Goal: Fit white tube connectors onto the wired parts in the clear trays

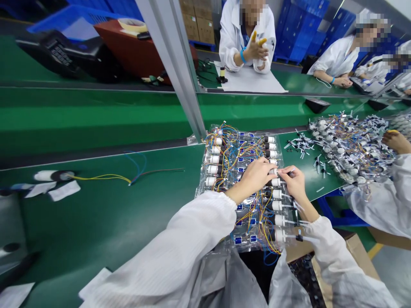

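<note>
Several small white-and-black cylindrical motors (276, 206) with coloured wires lie in two rows on a clear plastic sheet (257, 244). Blue rectangles line the middle between the rows. My left hand (257, 176) reaches over the right row, its fingers closed on the white end of one motor (272, 171). Just right of it, my right hand (293, 183) pinches at that same end; what its fingertips hold is small and mostly hidden. Lower in this row, thin white strips with black pieces (299, 236) stick out from the motor ends.
Loose black-and-white strip parts (301, 143) and a heap of bagged motors (349, 145) lie to the right, near a co-worker's hand (397, 142). A single wired motor (53, 176) rests at left. A metal post (180, 64) rises ahead. An open carton (356, 252) sits below.
</note>
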The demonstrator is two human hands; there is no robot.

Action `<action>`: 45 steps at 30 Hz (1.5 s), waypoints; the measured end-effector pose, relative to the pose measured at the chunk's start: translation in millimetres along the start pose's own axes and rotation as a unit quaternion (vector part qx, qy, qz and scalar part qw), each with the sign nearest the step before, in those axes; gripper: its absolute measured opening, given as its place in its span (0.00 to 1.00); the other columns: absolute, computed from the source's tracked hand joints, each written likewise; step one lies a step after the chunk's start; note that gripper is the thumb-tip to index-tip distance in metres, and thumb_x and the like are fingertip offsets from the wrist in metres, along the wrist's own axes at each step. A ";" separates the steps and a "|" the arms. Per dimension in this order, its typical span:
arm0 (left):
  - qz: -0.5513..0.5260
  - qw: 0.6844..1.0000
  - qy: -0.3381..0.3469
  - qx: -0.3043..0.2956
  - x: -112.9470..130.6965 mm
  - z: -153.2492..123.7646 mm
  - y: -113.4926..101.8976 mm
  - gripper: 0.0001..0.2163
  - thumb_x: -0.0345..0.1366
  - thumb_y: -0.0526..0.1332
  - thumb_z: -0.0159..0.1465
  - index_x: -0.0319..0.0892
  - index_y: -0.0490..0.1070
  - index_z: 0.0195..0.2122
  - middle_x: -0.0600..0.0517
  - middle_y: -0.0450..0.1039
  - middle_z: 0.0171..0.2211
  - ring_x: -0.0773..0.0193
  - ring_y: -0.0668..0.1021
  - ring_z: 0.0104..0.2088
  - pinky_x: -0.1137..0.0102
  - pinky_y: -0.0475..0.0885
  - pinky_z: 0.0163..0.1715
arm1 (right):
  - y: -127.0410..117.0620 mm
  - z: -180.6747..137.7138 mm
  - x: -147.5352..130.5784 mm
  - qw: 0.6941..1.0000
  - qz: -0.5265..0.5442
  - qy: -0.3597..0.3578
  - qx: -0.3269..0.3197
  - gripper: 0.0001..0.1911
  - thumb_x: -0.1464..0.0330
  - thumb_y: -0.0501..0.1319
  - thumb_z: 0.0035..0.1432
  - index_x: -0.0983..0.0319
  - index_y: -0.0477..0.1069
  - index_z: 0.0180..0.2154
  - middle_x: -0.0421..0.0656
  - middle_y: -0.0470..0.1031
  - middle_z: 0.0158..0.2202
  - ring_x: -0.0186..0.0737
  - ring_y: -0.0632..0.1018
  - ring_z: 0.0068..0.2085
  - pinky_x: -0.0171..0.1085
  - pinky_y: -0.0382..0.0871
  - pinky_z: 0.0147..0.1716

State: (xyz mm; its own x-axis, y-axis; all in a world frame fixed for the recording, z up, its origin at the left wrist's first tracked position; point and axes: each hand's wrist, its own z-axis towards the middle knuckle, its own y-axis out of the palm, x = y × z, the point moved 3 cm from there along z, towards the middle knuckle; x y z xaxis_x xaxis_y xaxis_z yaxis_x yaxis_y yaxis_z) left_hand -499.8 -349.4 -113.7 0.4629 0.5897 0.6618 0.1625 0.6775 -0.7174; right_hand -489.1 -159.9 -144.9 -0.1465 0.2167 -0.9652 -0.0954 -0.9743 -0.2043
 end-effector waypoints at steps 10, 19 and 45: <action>0.012 1.000 0.024 0.000 -0.1 0.2 1.8 0.12 0.43 0.66 0.68 0.47 0.82 0.49 0.46 0.77 0.42 0.54 0.78 0.47 0.61 0.74 0.47 | -3.0 -1.5 -22.0 0.990 -0.119 -0.056 -0.054 0.06 0.63 0.69 0.60 0.57 0.78 0.31 0.45 0.84 0.37 0.46 0.83 0.41 0.45 0.76 0.45; 0.024 0.999 0.016 0.018 0.3 -3.0 2.9 0.13 0.45 0.66 0.68 0.47 0.82 0.50 0.46 0.76 0.42 0.54 0.77 0.47 0.60 0.74 0.48 | -5.1 -2.5 -16.2 0.998 -0.062 -0.018 -0.024 0.14 0.57 0.72 0.55 0.58 0.72 0.30 0.44 0.82 0.34 0.45 0.83 0.38 0.43 0.78 0.42; 0.008 0.998 0.059 0.035 -4.3 -0.6 8.1 0.12 0.44 0.65 0.69 0.46 0.82 0.48 0.47 0.77 0.41 0.56 0.76 0.47 0.64 0.72 0.47 | -8.0 12.5 -18.8 0.983 -0.109 -0.074 -0.131 0.13 0.60 0.71 0.58 0.59 0.74 0.28 0.43 0.82 0.33 0.43 0.81 0.37 0.40 0.72 0.39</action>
State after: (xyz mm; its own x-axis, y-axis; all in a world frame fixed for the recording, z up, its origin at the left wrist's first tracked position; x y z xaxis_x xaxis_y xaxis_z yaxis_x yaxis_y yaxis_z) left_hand -500.0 -346.7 -122.5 0.5655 0.5470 0.6173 0.0951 0.7002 -0.7076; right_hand -497.9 -155.4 -123.1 -0.2939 0.4101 -0.8634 0.1139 -0.8818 -0.4576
